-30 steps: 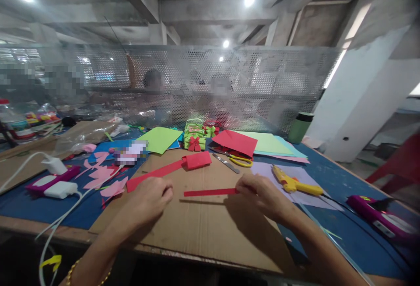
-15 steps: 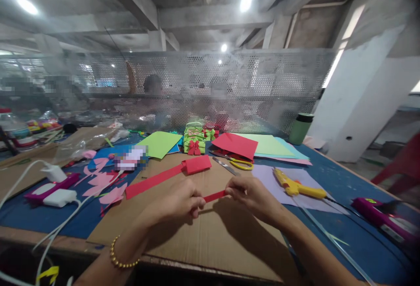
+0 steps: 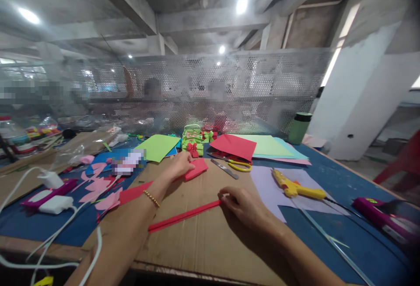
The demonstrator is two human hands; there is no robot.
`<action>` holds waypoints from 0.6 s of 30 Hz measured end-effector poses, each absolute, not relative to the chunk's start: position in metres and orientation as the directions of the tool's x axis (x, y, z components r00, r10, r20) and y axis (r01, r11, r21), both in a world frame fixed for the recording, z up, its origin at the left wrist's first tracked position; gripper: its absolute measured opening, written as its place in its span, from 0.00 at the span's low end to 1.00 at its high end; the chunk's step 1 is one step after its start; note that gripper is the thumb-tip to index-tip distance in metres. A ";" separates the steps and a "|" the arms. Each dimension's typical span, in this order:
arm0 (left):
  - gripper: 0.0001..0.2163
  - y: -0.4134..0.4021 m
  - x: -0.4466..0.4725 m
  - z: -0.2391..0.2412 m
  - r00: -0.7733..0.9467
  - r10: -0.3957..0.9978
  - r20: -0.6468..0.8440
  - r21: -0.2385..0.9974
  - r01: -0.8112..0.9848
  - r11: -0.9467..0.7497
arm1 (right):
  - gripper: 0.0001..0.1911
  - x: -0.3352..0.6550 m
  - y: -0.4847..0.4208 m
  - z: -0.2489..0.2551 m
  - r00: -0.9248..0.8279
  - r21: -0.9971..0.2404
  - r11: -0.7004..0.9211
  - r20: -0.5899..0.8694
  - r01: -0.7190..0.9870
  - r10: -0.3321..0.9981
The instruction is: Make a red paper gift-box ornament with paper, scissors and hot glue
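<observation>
My left hand (image 3: 180, 165) reaches out over the cardboard, its fingers closed at the left end of a folded red paper piece (image 3: 197, 168). A flat red paper band (image 3: 133, 193) runs from that piece down to the left, partly behind my wrist. My right hand (image 3: 242, 203) pinches the right end of a narrow folded red paper strip (image 3: 183, 217), which slants across the cardboard sheet (image 3: 197, 246). Scissors with yellow handles (image 3: 241, 166) and a metal blade (image 3: 225, 168) lie beyond my right hand. A yellow glue gun (image 3: 297, 188) rests on lilac paper (image 3: 265, 185) to its right.
Small green boxes with bows (image 3: 192, 139) stand at the back, between green sheets (image 3: 159, 147) and a red sheet (image 3: 233, 146). A green bottle (image 3: 300, 128) is at back right. Pink scraps (image 3: 98, 185), white cables (image 3: 67, 224) and a purple power strip (image 3: 49, 192) lie left.
My left hand has let go of the narrow strip and moved up and away to the folded red piece. More of the strip now shows, lying long across the cardboard from my right hand.
</observation>
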State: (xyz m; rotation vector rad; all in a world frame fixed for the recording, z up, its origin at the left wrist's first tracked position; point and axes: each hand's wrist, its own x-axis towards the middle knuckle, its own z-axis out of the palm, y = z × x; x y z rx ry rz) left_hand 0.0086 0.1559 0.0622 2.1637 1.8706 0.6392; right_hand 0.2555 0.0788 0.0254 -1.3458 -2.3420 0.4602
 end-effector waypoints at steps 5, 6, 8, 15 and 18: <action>0.04 0.149 0.010 0.054 0.170 0.962 0.213 0.482 0.838 -0.255 | 0.15 0.255 0.077 0.030 -0.444 -0.487 0.472 0.181 0.735 0.878; 0.04 0.146 0.011 0.053 0.192 0.955 0.228 0.489 0.825 -0.283 | 0.14 0.255 0.077 0.030 -0.441 -0.491 0.471 0.185 0.733 0.878; 0.04 0.140 0.014 0.051 0.246 0.934 0.261 0.499 0.794 -0.348 | 0.14 0.255 0.077 0.030 -0.436 -0.501 0.471 0.196 0.726 0.879; 0.03 0.121 0.017 0.048 0.293 0.892 0.345 0.579 0.681 -0.448 | 0.12 0.256 0.081 0.027 -0.350 -0.579 0.449 0.283 0.680 0.893; 0.03 0.117 0.014 0.049 0.262 0.896 0.359 0.668 0.598 -0.443 | 0.12 0.256 0.082 0.028 -0.280 -0.630 0.436 0.336 0.642 0.899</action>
